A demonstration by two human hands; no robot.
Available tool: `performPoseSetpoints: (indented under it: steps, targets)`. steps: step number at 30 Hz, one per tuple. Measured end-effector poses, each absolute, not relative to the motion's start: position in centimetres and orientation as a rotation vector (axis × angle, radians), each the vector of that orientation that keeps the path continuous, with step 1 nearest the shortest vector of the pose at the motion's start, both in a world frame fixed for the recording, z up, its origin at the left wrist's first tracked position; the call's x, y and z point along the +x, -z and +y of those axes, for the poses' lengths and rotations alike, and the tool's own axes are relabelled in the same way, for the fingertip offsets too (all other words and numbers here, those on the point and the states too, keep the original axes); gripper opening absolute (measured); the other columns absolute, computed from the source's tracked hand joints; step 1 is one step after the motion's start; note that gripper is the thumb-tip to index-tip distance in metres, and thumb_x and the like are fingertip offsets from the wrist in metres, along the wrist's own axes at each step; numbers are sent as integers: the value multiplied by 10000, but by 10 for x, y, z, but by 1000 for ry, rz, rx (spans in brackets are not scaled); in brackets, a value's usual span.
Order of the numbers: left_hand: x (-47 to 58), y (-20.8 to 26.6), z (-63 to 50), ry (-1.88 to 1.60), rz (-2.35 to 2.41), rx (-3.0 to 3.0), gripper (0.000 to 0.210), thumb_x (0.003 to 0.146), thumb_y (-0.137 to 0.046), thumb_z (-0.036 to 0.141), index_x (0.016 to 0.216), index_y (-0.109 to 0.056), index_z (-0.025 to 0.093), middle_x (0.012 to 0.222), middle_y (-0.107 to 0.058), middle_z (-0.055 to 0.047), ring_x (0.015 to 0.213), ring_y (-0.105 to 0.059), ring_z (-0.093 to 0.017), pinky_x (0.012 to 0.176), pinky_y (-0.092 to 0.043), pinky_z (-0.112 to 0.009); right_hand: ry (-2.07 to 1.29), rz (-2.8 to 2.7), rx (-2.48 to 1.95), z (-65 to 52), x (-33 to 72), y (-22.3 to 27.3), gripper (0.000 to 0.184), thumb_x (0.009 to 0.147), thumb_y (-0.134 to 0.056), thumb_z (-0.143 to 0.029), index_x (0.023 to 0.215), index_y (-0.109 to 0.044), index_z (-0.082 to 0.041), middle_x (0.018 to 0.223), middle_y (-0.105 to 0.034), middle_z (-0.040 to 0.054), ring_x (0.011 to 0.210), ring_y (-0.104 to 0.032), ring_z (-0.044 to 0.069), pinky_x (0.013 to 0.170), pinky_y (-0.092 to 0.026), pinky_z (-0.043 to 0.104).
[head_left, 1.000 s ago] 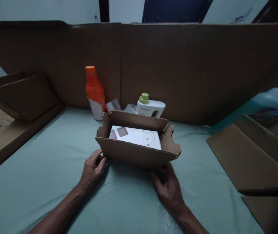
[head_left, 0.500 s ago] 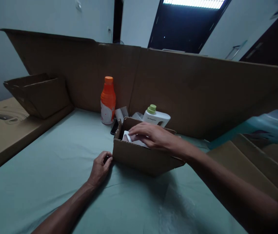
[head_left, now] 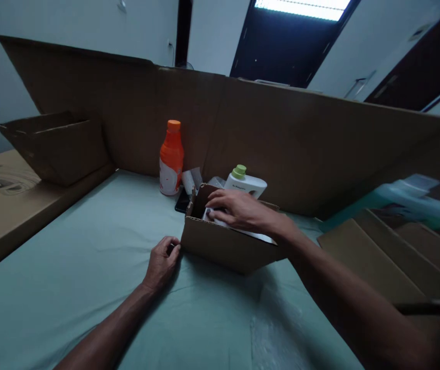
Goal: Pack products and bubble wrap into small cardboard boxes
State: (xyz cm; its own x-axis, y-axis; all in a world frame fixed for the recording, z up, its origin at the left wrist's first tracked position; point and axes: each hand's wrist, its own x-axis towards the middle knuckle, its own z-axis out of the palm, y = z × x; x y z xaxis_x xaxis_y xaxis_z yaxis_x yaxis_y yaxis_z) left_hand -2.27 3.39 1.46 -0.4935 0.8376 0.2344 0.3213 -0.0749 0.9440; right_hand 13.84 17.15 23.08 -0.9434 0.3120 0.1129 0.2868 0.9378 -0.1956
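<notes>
A small open cardboard box [head_left: 220,245] stands on the pale green sheet in front of me. My right hand [head_left: 239,209] reaches over its rim, fingers curled onto a white box-like item [head_left: 206,214] inside. The hand and the front wall hide most of that item, so its exact kind is unclear. At the box's near left corner, my left hand [head_left: 163,261] is closed, with bent fingers and thumb against the cardboard.
Behind the box stand an orange bottle [head_left: 171,159], a white jug with a green cap [head_left: 248,183], a white roll [head_left: 189,182] and a dark phone-like object [head_left: 182,201]. A tall cardboard panel [head_left: 281,139] closes the back. Cardboard boxes [head_left: 370,259] fill the right; another open box [head_left: 66,154] is left.
The white item has shifted slightly right and lower inside the box, with my right hand on it. My left hand stays at the corner. The view has turned slightly.
</notes>
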Motion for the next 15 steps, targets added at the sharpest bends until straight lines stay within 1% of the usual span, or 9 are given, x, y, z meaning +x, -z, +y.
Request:
performPoseSetpoints:
  steps: [2,4,7,8,9,11,12,13,15]
  targets:
    - [-23,-14,33,-1592,1773,1229,196,823,-586,388,813,-642,200,764,-663,-24,675,-612,-171,657,-487,-287,-236,-2639,-612,157,175,-237,214,970,-555,-281,979,-758,-215,1073,-761,48,964,-695,207,862,-513,314]
    - [-24,-13,31,-1581,1768,1206,251,826,-605,418,912,-653,187,811,-686,-39,679,-633,-175,656,-503,-295,-170,-2327,-842,137,223,-235,222,977,-555,-328,910,-742,-228,909,-761,28,833,-693,192,749,-512,295]
    - [-26,-12,30,-1565,1750,1198,407,819,-631,438,1117,-647,162,952,-719,-79,719,-668,-182,688,-533,-318,-211,-2160,-1167,109,288,-203,223,938,-602,-406,844,-728,-247,760,-736,17,670,-665,184,586,-480,285]
    - [-26,-11,29,-1557,1747,1210,446,817,-634,437,1166,-642,159,978,-722,-85,723,-671,-181,699,-536,-323,-297,-2183,-1251,103,302,-185,209,914,-618,-418,892,-735,-246,786,-749,27,659,-672,190,566,-486,289]
    - [-26,-11,28,-1547,1750,1228,472,816,-635,435,1198,-640,157,978,-725,-84,712,-666,-177,700,-535,-325,-401,-2210,-1321,99,311,-167,238,882,-643,-424,996,-735,-236,864,-769,49,683,-693,203,568,-504,298]
    - [-25,-13,27,-1519,1774,1270,484,813,-632,437,1204,-652,153,909,-725,-66,662,-637,-166,683,-523,-321,-605,-2263,-1386,98,313,-131,470,811,-699,-421,1221,-672,-193,1042,-773,107,779,-731,239,600,-537,320]
    - [-25,-15,26,-1505,1791,1285,478,810,-629,441,1186,-662,149,866,-721,-57,642,-620,-164,671,-515,-317,-685,-2279,-1385,101,308,-117,558,794,-709,-407,1292,-629,-170,1077,-767,126,813,-738,252,622,-547,329]
    - [-24,-17,26,-1492,1808,1294,469,803,-625,447,1158,-674,144,834,-717,-52,628,-606,-163,658,-507,-313,-745,-2291,-1366,106,300,-106,577,796,-704,-386,1315,-607,-152,1063,-768,130,822,-739,259,639,-551,335]
    - [-21,-22,26,-1468,1842,1303,439,793,-614,447,1101,-691,144,824,-720,-54,623,-601,-165,644,-498,-306,-812,-2293,-1319,120,284,-96,487,827,-664,-331,1272,-622,-139,964,-777,110,796,-731,256,672,-555,344]
